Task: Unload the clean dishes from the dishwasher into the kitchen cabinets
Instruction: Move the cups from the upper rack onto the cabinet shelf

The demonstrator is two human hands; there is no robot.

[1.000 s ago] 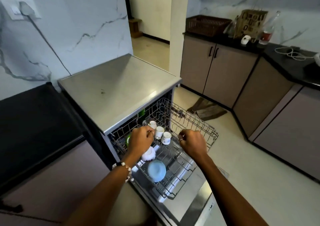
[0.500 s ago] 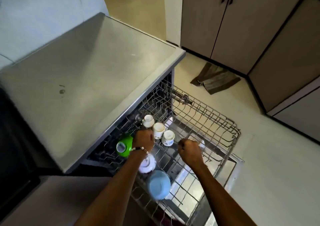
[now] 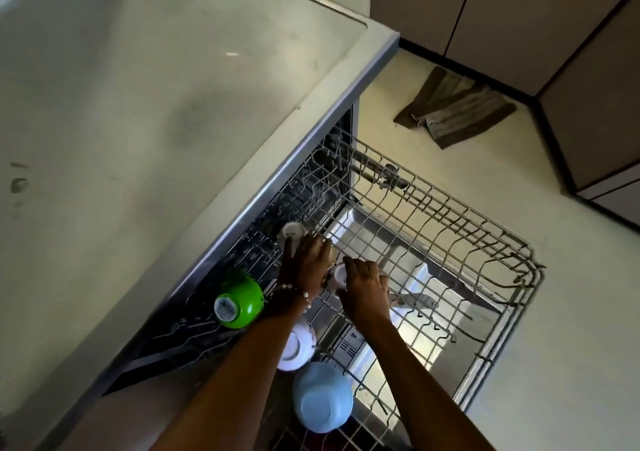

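While the pulled-out grey wire dishwasher rack [image 3: 433,243] sat under both of my clenched fists a second ago, my hands have since dropped from its front rail onto the cluster of small white ceramic cups standing mouth-down near the rack's back left. My left hand [image 3: 304,260], the one with the beaded bracelet, now lies over the middle cup, fingers spread down around it, though I cannot tell from this angle whether it truly grips; just beyond its fingertips the rearmost small white cup [image 3: 292,234] stands untouched. My right hand [image 3: 363,286] curls round the nearest white cup [image 3: 341,277], which shows as a pale rim under my fingers. The view has also tipped steeply downward, so the brushed steel top of the dishwasher [image 3: 156,104] fills the left side. The rest of the load stays put: an upturned green plastic bowl [image 3: 239,301] at the left edge of the rack, a white upturned bowl [image 3: 294,346] beneath my left forearm, and a pale blue upturned bowl [image 3: 322,397] nearest me. I judge that unloading proper is only starting, cups first, with the beige cabinet doors [image 3: 502,18] well apart across the floor, past a brown cloth [image 3: 457,108] lying there.
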